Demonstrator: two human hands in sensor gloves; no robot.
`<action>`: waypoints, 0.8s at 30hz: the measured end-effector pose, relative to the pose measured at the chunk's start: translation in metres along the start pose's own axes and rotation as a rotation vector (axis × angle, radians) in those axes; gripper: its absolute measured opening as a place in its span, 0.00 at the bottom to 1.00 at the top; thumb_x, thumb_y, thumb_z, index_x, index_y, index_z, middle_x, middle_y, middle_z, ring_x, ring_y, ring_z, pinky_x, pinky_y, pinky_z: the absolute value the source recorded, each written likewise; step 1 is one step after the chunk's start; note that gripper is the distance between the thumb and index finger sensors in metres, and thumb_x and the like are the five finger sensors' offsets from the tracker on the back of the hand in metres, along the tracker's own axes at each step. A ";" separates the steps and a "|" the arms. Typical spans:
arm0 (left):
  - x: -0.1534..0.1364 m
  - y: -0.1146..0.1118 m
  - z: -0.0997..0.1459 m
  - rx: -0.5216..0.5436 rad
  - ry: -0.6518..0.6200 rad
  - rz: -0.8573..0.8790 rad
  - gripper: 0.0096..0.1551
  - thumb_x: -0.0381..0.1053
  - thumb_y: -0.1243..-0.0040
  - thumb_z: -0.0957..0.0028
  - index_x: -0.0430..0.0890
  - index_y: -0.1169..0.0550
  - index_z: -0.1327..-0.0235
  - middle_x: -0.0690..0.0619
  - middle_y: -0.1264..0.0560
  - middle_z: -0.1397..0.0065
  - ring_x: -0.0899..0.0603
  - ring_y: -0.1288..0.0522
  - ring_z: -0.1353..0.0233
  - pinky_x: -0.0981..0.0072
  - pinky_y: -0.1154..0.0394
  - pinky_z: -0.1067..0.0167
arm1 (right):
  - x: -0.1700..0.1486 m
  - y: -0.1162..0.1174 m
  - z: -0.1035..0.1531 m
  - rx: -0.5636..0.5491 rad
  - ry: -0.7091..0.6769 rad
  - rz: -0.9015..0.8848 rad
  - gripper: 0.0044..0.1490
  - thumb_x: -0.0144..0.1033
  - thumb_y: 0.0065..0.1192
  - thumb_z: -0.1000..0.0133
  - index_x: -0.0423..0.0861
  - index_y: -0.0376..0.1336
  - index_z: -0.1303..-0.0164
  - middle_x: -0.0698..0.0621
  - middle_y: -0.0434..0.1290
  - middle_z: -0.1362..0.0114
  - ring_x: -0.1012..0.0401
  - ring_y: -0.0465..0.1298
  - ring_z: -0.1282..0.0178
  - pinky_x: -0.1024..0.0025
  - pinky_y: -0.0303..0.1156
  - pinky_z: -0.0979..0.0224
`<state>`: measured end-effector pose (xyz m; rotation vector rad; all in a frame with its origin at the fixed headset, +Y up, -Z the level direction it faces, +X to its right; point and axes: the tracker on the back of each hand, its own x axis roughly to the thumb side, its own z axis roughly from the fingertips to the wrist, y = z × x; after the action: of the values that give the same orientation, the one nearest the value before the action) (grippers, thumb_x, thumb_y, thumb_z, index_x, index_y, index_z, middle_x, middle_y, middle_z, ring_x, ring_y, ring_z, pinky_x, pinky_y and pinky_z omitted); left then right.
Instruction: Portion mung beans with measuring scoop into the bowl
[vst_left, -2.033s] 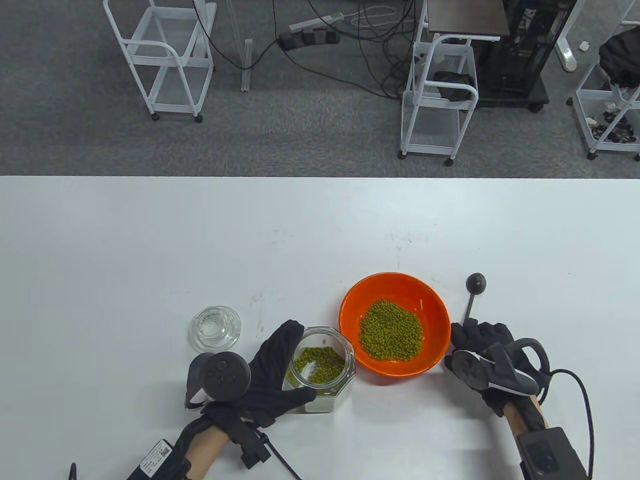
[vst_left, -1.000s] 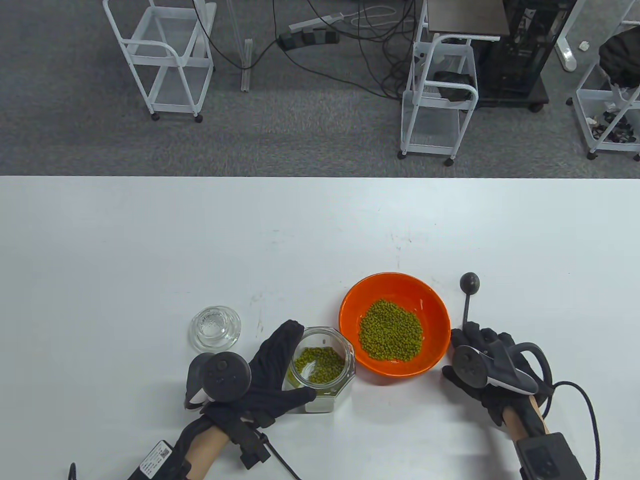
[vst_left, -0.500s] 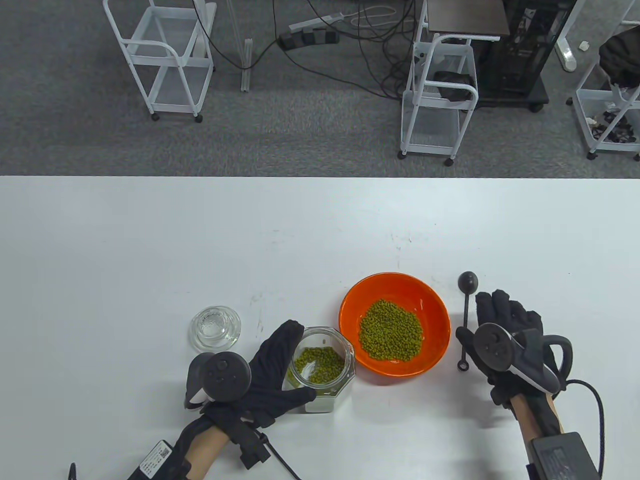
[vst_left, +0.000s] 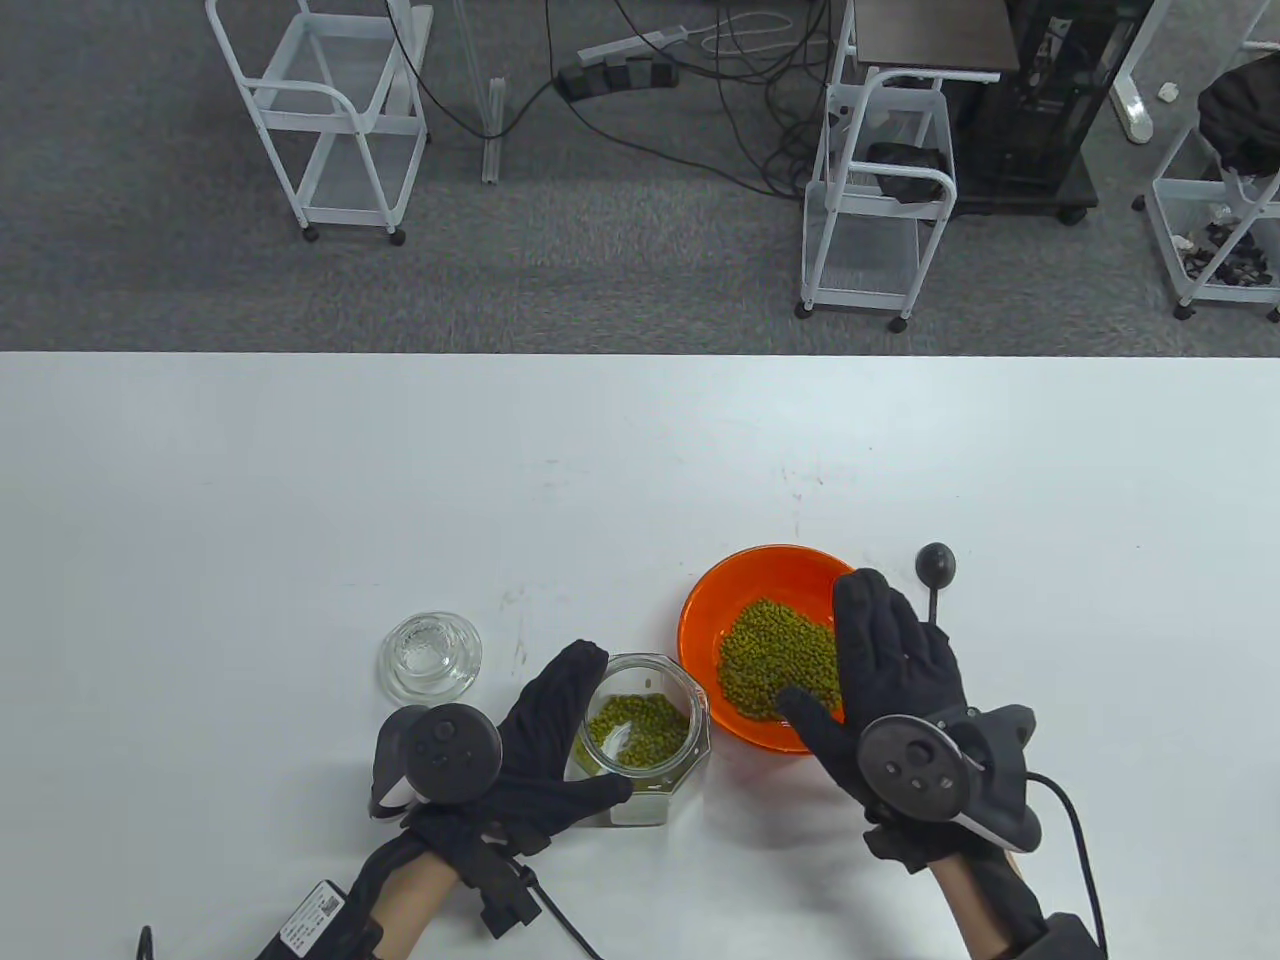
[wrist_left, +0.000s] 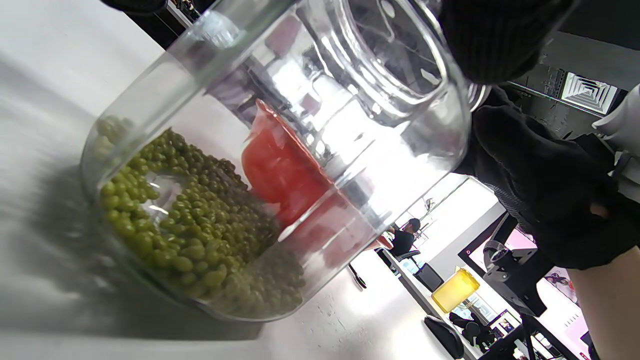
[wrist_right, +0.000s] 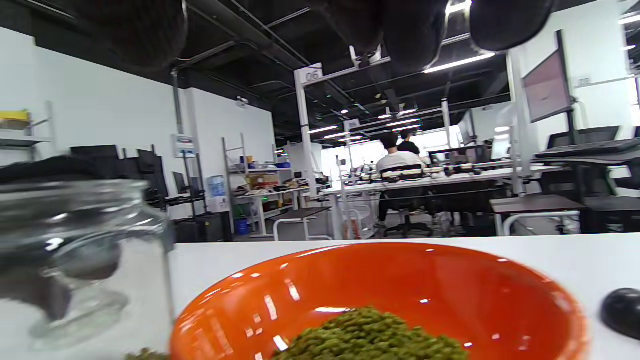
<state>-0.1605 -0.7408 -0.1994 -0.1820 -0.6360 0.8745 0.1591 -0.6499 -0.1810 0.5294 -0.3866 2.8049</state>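
- The left hand (vst_left: 545, 735) grips the glass jar (vst_left: 645, 735): its fingers (vst_left: 570, 665) curl round the far-left side of the wall and the thumb reaches along the near side, so the jar sits between them, upright on the white table (vst_left: 300, 500).
- A low layer of mung beans (wrist_left: 190, 230) lies in the bottom of the jar; in the left wrist view the fingertip (wrist_left: 495, 40) rests up at the jar's open mouth.
- The jar's glass lid (vst_left: 431, 655) lies on the table just beyond and to the left of the left hand's fingers, apart from them.
- The right hand (vst_left: 895, 690) is spread flat, palm down, fingers straight and holding nothing; they reach over the near-right part of the orange bowl (vst_left: 740, 590). Whether they touch the rim cannot be told.
- The bowl stands just right of the jar, with a heap of mung beans in the bowl (vst_left: 775, 650) partly under the right hand's fingers and thumb.
- The black measuring scoop (vst_left: 937, 568) lies on the table just to the right of the right hand's fingertips, its round cup past them on the far side and its handle running back under the hand's outer edge; no finger is closed on it.
- In the right wrist view the fingertips (wrist_right: 400, 30) hang above the bowl, with the scoop's cup at the lower right edge.
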 end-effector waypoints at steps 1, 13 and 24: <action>0.000 0.000 0.000 0.000 0.000 -0.001 0.67 0.71 0.39 0.47 0.47 0.62 0.13 0.34 0.58 0.10 0.24 0.48 0.14 0.19 0.46 0.28 | 0.003 0.003 0.002 0.001 -0.012 -0.002 0.64 0.66 0.53 0.43 0.37 0.35 0.12 0.32 0.47 0.12 0.35 0.56 0.15 0.28 0.58 0.25; 0.000 0.001 0.000 -0.002 -0.001 0.001 0.67 0.71 0.38 0.47 0.47 0.62 0.13 0.34 0.58 0.10 0.24 0.49 0.13 0.19 0.46 0.27 | 0.000 0.039 0.016 0.029 -0.083 -0.012 0.61 0.66 0.53 0.43 0.41 0.39 0.11 0.34 0.45 0.11 0.35 0.52 0.14 0.28 0.55 0.25; 0.023 0.053 0.005 0.167 -0.011 -0.123 0.66 0.70 0.37 0.46 0.46 0.59 0.11 0.33 0.58 0.09 0.23 0.50 0.13 0.17 0.49 0.27 | 0.002 0.034 0.019 0.018 -0.073 -0.023 0.61 0.66 0.53 0.43 0.41 0.40 0.11 0.34 0.46 0.12 0.35 0.55 0.15 0.29 0.57 0.25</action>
<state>-0.1880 -0.6902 -0.2063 0.0126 -0.5750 0.8061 0.1530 -0.6869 -0.1698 0.6380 -0.3683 2.7756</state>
